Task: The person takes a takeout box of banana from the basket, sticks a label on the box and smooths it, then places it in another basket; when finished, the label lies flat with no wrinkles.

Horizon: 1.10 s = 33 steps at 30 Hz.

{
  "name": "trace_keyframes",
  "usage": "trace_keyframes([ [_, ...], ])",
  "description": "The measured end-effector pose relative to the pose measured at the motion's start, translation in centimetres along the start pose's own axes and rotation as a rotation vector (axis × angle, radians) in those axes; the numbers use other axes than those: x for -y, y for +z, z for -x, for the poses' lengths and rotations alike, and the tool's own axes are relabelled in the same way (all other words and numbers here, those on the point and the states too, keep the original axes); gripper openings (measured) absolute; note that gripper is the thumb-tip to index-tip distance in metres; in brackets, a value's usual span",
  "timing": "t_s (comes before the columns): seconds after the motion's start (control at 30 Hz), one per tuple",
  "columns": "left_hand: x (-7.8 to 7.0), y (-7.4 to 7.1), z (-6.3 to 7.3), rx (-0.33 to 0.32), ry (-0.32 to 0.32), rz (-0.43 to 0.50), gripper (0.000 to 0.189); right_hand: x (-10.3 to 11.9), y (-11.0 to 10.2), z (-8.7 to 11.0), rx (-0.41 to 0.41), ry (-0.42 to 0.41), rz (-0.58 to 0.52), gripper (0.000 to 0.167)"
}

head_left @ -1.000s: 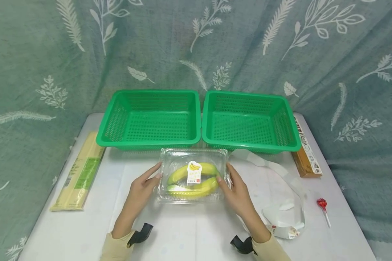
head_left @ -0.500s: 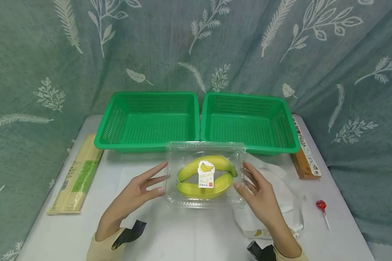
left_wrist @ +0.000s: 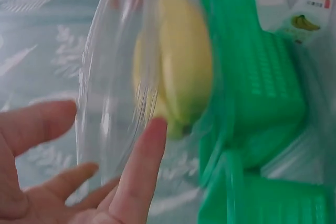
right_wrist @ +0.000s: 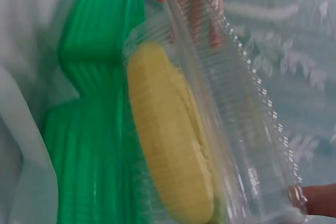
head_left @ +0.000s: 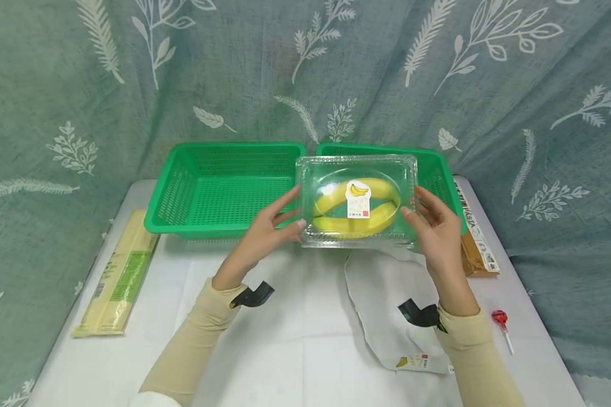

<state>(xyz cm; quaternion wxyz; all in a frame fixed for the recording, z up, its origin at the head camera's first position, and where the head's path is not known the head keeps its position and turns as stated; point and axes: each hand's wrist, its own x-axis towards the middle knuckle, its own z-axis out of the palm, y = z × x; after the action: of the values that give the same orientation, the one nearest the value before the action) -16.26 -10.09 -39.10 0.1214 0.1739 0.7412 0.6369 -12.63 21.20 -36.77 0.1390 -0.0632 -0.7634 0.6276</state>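
A clear plastic clamshell box (head_left: pixel 356 169) holds bananas (head_left: pixel 356 226) and bears a white banana label (head_left: pixel 358 206). It hangs in the air between both hands, over the right green basket (head_left: pixel 445 175). My left hand (head_left: pixel 270 232) grips its left end, thumb toward the front; in the left wrist view the fingers (left_wrist: pixel 137 177) lie against the clear plastic (left_wrist: pixel 110 87). At the right end, my right hand (head_left: pixel 442 237) holds the box with thumb and fingers. Only part of that hand (right_wrist: pixel 321 200) shows in the right wrist view. The box hides much of the right basket's inside.
The left green basket (head_left: pixel 221 230) stands beside the right one. A pack of noodles (head_left: pixel 117 277) lies far left. To the right are a pasta box (head_left: pixel 481 246) and a red lollipop (head_left: pixel 500 319). A crumpled white bag (head_left: pixel 387 305) lies in front of the right basket.
Both hands have lifted the banana box off the table area, moving it up, away and to the right, over the right basket. The baskets and other things stay put.
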Motion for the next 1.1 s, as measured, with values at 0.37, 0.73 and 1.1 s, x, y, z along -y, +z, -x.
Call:
trace_keyframes([
  [0.37,0.6,2.9,-7.5,-0.135,-0.063,-0.228,0.062,-1.9,-0.2,-6.4,-0.093,0.168,0.058,0.050],
  [0.73,0.6,5.4,-11.5,0.010,-0.269,-0.541,0.067,-4.8,-0.8,-9.7,0.113,0.277,0.291,0.059],
  [1.1,1.4,7.7,-12.9,0.101,-0.334,-0.570,0.076,-6.6,-0.3,-11.2,0.244,0.352,0.484,0.071],
])
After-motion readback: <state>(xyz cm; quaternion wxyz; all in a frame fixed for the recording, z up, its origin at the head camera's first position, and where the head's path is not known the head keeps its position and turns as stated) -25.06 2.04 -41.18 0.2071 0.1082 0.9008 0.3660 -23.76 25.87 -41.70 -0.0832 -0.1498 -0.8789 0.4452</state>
